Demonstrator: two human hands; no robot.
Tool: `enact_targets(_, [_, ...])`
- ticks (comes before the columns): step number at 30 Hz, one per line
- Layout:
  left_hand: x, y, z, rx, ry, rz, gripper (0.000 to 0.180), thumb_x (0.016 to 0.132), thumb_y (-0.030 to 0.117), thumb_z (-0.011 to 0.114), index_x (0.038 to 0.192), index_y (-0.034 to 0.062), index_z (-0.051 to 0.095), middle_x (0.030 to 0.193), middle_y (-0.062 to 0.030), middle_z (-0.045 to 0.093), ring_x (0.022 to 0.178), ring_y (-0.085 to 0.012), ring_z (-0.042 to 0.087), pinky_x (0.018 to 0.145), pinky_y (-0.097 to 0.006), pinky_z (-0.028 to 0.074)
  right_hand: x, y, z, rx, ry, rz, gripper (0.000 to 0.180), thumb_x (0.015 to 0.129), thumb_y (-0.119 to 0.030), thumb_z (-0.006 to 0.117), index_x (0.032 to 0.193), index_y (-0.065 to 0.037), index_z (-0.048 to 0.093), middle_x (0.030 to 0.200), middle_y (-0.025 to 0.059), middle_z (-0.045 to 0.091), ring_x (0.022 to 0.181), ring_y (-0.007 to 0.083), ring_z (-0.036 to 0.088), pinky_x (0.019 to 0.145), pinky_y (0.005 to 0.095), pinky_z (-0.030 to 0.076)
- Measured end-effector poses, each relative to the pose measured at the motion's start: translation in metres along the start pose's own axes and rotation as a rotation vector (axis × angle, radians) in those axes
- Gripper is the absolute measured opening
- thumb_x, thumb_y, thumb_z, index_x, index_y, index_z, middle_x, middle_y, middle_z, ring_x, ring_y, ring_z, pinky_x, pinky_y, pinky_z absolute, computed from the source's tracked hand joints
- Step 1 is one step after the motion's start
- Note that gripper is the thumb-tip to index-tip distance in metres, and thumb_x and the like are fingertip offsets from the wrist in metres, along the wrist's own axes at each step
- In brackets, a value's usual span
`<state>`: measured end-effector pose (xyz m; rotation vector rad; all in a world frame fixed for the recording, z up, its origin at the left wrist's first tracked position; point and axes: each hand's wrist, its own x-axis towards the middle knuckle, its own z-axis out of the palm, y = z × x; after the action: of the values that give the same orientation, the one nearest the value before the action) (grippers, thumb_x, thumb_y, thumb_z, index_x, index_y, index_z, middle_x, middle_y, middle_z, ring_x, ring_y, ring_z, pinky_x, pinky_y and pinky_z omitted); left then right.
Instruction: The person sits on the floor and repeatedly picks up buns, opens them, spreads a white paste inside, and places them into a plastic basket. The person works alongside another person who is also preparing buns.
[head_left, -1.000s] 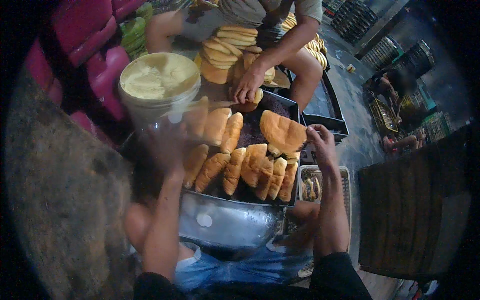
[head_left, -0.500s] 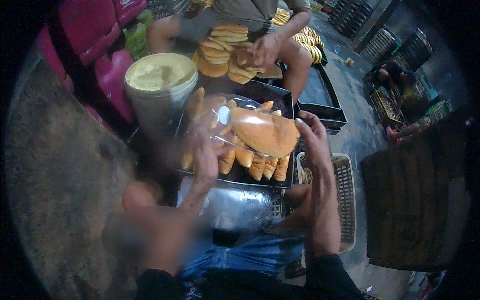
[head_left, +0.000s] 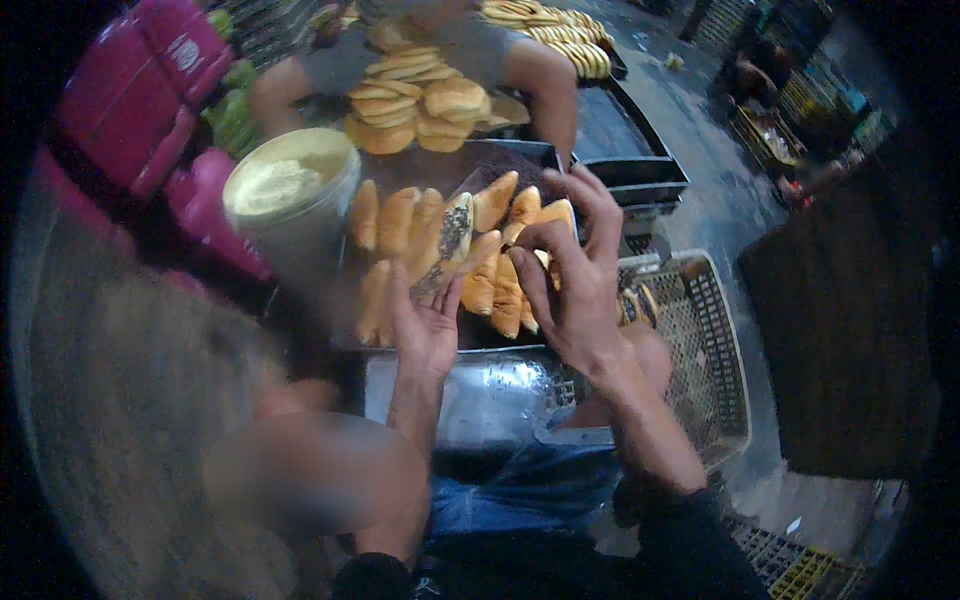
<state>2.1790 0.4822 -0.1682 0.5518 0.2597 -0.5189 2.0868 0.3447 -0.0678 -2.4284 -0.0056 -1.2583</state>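
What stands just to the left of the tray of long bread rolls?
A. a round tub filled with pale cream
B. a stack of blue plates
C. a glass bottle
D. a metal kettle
A: a round tub with pale yellowish cream stands directly beside the left edge of the rolls on the dark tray.

- A long golden-brown bread roll with a dark charred patch (head_left: 447, 240) stands tilted near the centre of the frame, its lower end resting on the fingertips of the left hand (head_left: 425, 325), its upper end leaning toward upper right.
- A clear thin plastic bag (head_left: 480, 185) is faintly visible around the top of that roll; its edges are hard to trace.
- A small golden bun (head_left: 552, 215) sits just right of centre, partly covered by the curled fingers of the right hand (head_left: 570, 280), above the rows of similar rolls (head_left: 395, 225) on the dark tray (head_left: 520, 160).
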Motion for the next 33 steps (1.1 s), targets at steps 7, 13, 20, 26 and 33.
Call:
enact_targets(7, [-0.008, -0.084, 0.041, 0.667, -0.247, 0.044, 0.057, 0.102, 0.044, 0.052, 0.143, 0.0045, 0.044, 0.125, -0.0112, 0.063, 0.116, -0.0191, 0.059, 0.102, -0.035, 0.045, -0.038, 0.074, -0.041, -0.357, -0.467, 0.244, 0.076, 0.077, -0.016, 0.075, 0.144, -0.011, 0.039, 0.13, 0.0224, 0.058, 0.124, 0.0349, 0.055, 0.111, 0.0525, 0.035])
enact_targets(13, [-0.033, -0.036, -0.047, 2.211, -0.578, -0.583, 0.066, 0.083, 0.067, 0.064, 0.059, 0.0057, 0.07, 0.056, -0.0116, 0.064, 0.058, -0.029, 0.065, 0.063, -0.044, 0.049, -0.164, 0.276, -0.101, -0.375, -0.204, 1.071, 0.06, 0.077, -0.025, 0.074, 0.13, -0.006, 0.053, 0.106, 0.0209, 0.07, 0.099, 0.0393, 0.067, 0.09, 0.0487, 0.05])
enact_targets(20, [-0.038, -0.023, -0.117, 2.412, -0.502, -0.61, 0.06, 0.086, 0.059, 0.067, 0.064, 0.0023, 0.07, 0.061, -0.0132, 0.068, 0.059, -0.0276, 0.068, 0.063, -0.039, 0.053, -0.325, 0.434, -0.082, -0.723, -0.592, 1.225, 0.072, 0.083, -0.043, 0.072, 0.143, -0.015, 0.045, 0.132, 0.0155, 0.062, 0.128, 0.0332, 0.054, 0.11, 0.0643, 0.024])
enact_targets(26, [-0.05, -0.016, -0.06, 1.961, -0.321, -0.873, 0.037, 0.091, 0.033, 0.071, 0.079, -0.0022, 0.073, 0.063, -0.0114, 0.069, 0.058, -0.0174, 0.068, 0.057, -0.031, 0.052, -0.17, 0.377, -0.094, -0.406, -0.467, 1.091, 0.075, 0.097, -0.051, 0.05, 0.156, -0.011, 0.025, 0.137, 0.0216, 0.057, 0.133, 0.0351, 0.049, 0.114, 0.0608, 0.022])
enact_targets(33, [-0.11, -0.013, 0.011, 1.784, -0.556, 0.247, 0.024, 0.089, 0.027, 0.075, 0.082, 0.003, 0.075, 0.074, -0.0124, 0.072, 0.063, -0.019, 0.069, 0.058, -0.03, 0.052, -0.071, 0.046, -0.082, 0.525, -0.862, 0.259, 0.047, 0.09, -0.038, 0.07, 0.117, -0.001, 0.06, 0.1, 0.0186, 0.069, 0.091, 0.0354, 0.07, 0.081, 0.0436, 0.055])
